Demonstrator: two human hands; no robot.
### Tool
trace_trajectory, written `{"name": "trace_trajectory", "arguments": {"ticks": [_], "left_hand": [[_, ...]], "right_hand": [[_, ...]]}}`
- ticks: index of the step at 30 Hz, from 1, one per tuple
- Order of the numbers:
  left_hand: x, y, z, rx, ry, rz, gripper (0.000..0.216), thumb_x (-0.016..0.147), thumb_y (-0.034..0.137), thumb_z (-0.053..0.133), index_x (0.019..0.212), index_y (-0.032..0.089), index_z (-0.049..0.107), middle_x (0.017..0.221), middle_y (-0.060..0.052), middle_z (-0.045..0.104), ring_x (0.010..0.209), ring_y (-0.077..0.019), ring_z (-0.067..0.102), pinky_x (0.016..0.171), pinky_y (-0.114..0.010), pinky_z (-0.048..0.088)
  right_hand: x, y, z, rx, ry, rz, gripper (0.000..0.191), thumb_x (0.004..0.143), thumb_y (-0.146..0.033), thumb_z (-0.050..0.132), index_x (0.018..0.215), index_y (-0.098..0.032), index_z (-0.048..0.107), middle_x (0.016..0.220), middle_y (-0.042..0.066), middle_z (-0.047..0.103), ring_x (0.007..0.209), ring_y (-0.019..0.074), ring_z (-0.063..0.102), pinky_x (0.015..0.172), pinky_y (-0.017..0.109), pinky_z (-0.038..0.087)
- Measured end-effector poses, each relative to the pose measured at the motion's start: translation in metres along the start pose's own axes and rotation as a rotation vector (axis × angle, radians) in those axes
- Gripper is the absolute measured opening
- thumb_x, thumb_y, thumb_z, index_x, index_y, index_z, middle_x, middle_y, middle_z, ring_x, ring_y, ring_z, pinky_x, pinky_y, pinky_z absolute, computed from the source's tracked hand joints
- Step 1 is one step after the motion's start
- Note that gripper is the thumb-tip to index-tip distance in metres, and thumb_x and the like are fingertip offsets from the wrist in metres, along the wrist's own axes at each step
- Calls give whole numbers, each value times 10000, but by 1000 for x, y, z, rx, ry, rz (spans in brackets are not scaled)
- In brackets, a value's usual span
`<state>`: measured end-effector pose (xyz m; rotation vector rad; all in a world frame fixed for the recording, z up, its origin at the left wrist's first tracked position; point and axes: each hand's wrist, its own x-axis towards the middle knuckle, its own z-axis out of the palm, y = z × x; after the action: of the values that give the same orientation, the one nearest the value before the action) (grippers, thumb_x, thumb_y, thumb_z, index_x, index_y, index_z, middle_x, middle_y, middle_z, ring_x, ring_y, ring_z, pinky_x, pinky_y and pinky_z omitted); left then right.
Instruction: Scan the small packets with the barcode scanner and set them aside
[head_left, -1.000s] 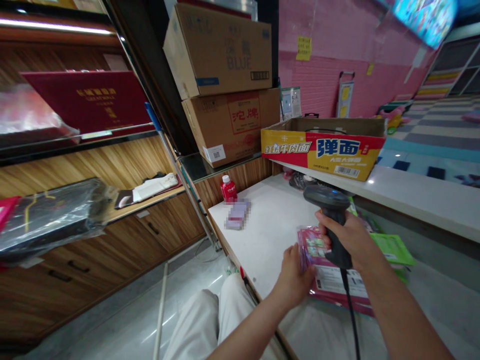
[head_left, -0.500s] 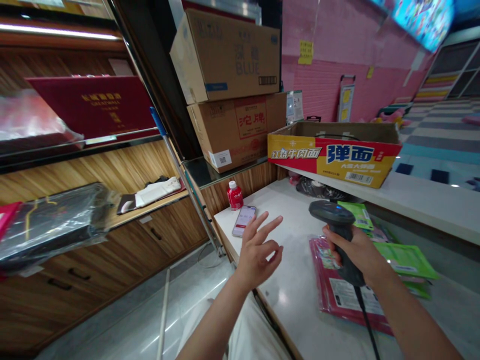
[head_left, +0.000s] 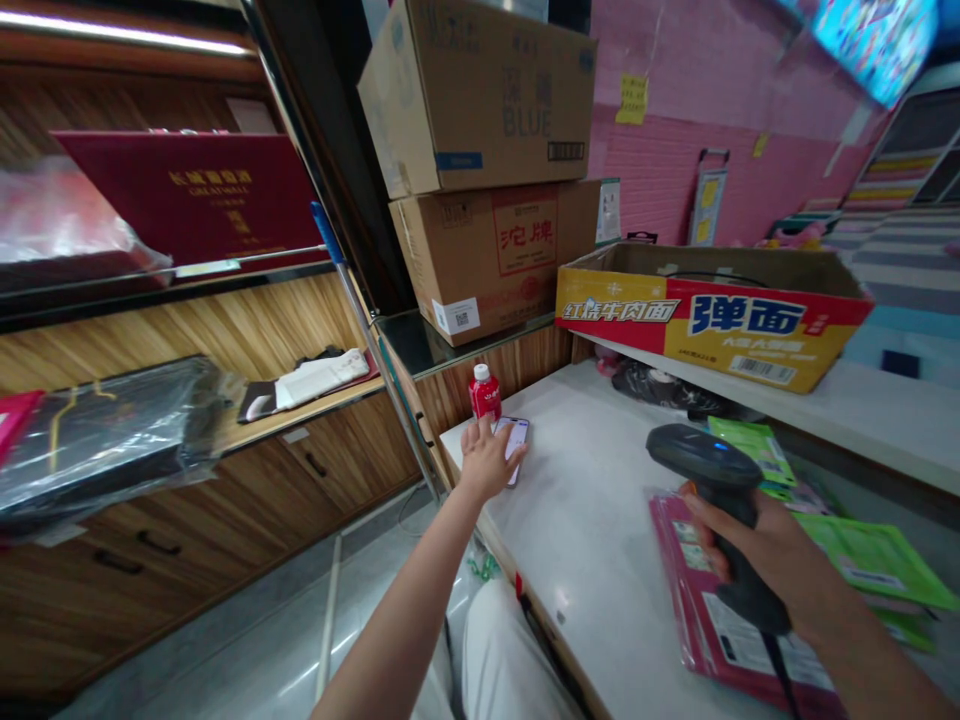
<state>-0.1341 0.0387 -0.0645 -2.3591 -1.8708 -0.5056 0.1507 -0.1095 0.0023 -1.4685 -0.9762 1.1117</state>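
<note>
Scanner (head_left: 720,475) in one hand, phone (head_left: 517,436) by the other

Head view: two hands out. Right hand (head_left: 787,560) is wrapped round the handle of one black scanner, over some magenta packets (head_left: 694,600) (can't count them). Left hand (head_left: 486,464) has its fingers spread over part of the one phone on the white counter (head_left: 592,480), can't tell if it's touching. One red bottle (head_left: 485,394) stands just beside. Also two stacked cartons (head_left: 510,110), one open red-and-yellow box (head_left: 675,320), at least two green packets (head_left: 862,555).

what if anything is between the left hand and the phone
Nothing visible: the left hand is over the phone, covering part of it, though contact can't be told. The red bottle stands just beyond the hand, not between them.
</note>
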Motion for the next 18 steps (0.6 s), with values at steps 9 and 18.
{"name": "trace_trajectory", "arguments": {"ticks": [9, 18], "left_hand": [[29, 0, 14, 70, -68, -19, 608, 885, 651, 281, 1325, 304, 516, 1264, -120, 453, 1155, -310, 409, 996, -467, 294], [29, -4, 16, 66, -46, -61, 638, 879, 664, 267, 1322, 279, 517, 1283, -127, 453, 1158, -321, 401, 993, -463, 293]], "right_hand": [[0, 1, -4, -1, 11, 19, 429, 676, -536, 736, 875, -185, 590, 508, -51, 531, 366, 103, 451, 369, 238, 392], [2, -1, -6, 7, 19, 39, 429, 656, -543, 747, 838, -186, 593, 484, -53, 532, 344, 97, 446, 359, 226, 377]]}}
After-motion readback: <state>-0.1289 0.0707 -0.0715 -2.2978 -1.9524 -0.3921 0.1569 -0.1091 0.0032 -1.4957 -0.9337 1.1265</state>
